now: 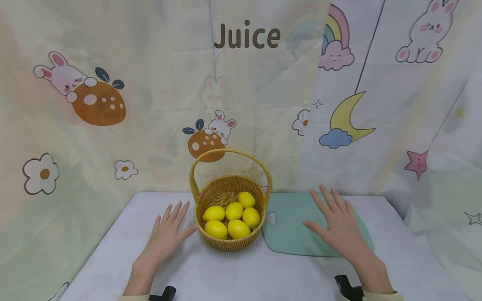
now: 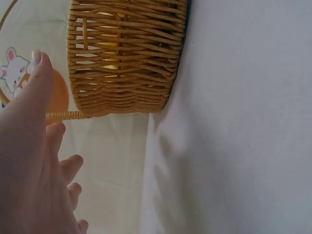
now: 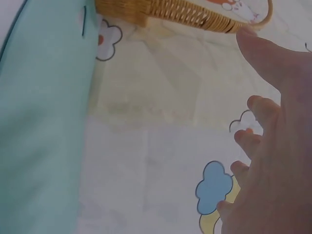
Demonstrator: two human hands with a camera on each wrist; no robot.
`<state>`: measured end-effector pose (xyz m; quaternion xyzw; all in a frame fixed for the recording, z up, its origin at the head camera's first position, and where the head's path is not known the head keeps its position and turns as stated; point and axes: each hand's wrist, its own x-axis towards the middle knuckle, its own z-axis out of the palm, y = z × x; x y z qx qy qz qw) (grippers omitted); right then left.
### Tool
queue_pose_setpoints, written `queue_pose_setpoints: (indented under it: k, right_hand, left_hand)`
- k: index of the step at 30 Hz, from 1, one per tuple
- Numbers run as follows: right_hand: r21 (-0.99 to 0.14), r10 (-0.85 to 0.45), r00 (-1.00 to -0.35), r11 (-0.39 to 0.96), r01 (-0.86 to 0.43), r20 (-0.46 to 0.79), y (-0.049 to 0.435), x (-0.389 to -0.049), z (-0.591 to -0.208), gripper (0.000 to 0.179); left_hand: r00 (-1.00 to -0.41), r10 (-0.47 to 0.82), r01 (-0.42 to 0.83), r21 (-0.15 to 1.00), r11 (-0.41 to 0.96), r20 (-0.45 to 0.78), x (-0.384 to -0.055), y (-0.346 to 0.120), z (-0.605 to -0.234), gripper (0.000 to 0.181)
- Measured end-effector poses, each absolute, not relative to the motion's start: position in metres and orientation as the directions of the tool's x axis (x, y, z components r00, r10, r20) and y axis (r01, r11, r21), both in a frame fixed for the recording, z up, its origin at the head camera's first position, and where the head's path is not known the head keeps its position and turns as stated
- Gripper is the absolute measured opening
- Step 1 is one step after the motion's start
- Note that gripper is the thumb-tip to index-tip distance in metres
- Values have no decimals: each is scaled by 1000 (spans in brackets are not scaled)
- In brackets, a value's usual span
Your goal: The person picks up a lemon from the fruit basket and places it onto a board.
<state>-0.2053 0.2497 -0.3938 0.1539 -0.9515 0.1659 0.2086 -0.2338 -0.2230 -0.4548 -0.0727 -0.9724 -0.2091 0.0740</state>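
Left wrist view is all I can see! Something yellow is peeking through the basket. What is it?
Observer: Six lemons show inside the wicker basket.
Operator: Yum! I can't see the other hand. Where is it?
Observer: The right hand hovers over a mint-green cutting board.
Operator: Did it grab a lemon?
Observer: No, that hand holds nothing.

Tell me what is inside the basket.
Six yellow lemons show in the basket, and some of its woven inside shows behind them. Anything beneath the lemons is covered and cannot be seen.
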Motion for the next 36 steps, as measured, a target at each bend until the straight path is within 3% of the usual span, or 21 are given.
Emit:
queue_pose_setpoints:
  k: [10,22,36]
  right_hand:
    - [-256,-302,-851,863,-436,430,230,-203,-386,87]
    - [-323,-447,-773,726,-608,450,196,-193,-382,88]
    - [-312,-543,-735,673,-670,406,156,-193,-396,86]
  left_hand:
    - [-973,143,211,445,871,181,-233,-213,-457,83]
    - [-978,166,207,517,830,125,-236,-201,-463,93]
    - [-985,157,172,583,794,77,-234,-195,-461,103]
